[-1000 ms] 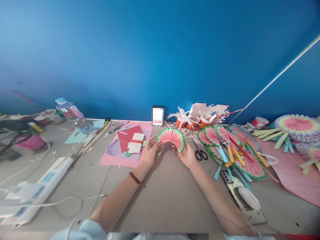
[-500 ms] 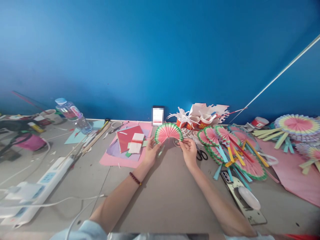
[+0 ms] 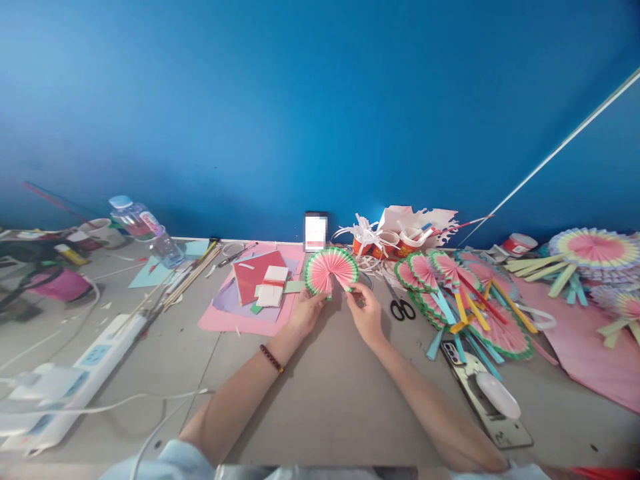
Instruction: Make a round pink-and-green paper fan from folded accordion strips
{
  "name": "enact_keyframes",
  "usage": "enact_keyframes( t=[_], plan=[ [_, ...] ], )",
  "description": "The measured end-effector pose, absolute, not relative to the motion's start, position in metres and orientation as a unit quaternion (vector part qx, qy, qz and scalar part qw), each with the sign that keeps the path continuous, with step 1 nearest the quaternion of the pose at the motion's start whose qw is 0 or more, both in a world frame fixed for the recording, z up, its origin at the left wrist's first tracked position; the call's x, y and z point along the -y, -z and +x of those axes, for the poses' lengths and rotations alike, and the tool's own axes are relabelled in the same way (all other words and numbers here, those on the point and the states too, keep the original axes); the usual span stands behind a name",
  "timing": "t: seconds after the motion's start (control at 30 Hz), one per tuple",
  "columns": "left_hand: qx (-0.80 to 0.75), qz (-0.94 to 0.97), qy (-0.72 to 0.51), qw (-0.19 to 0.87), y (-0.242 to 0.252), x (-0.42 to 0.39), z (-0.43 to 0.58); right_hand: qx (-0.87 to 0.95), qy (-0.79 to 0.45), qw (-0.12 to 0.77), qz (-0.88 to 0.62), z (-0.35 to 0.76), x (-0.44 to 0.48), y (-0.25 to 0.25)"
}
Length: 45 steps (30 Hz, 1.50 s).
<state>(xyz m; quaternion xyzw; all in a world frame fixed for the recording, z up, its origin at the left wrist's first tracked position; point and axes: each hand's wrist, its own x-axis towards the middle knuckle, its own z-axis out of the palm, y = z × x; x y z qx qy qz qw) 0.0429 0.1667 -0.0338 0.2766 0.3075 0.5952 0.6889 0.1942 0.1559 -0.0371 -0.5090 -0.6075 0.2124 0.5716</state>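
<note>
A pleated paper fan (image 3: 331, 269), pink with a green scalloped rim, is spread between my two hands above the grey table. Its pleats curve well past a half circle, leaving a gap at the bottom. My left hand (image 3: 309, 312) pinches the lower left end of the fan. The lower right end sits between the thumb and fingers of my right hand (image 3: 366, 309). Black-handled scissors (image 3: 403, 309) lie just right of my right hand. Left of my left hand is a white packet with a red band (image 3: 273, 287) on coloured paper sheets (image 3: 217, 319).
Finished paper fans with ribbon strips (image 3: 505, 328) pile up at the right, near a phone (image 3: 493, 400). Red paper cups (image 3: 405, 244) stand along the blue wall. At the left are a water bottle (image 3: 145, 227), wooden sticks (image 3: 193, 277) and a power strip (image 3: 95, 373).
My hands have come closer together and the right one has moved left. The fan has bent from a half circle into a fuller round, its ends turned downward.
</note>
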Motion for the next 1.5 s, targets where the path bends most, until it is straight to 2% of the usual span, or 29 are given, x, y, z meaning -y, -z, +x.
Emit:
enact_keyframes(
  t=[0.13,0.57,0.87,1.13,1.33,1.5],
  plan=[
    [-0.3,0.268,-0.599,0.692,0.032,-0.164,0.047,0.627,-0.159,0.559,-0.52,0.188,-0.15,0.035],
    [-0.322,0.276,-0.612,0.668,0.023,-0.158,0.056,0.655,-0.194,0.522,-0.511,0.173,-0.14,0.035],
    [-0.338,0.251,-0.602,0.679,0.028,-0.162,0.05,0.66,-0.155,0.511,-0.529,0.183,-0.144,0.034],
    [-0.374,0.306,-0.584,0.652,0.027,-0.156,0.053,0.675,-0.039,0.431,-0.597,0.193,-0.151,0.037],
    [-0.395,0.372,-0.55,0.635,0.03,-0.154,0.053,0.684,0.02,0.451,-0.573,0.199,-0.152,0.03],
    [-0.39,0.306,-0.538,0.681,0.024,-0.154,0.05,0.692,0.031,0.467,-0.55,0.202,-0.153,0.025]
  ],
)
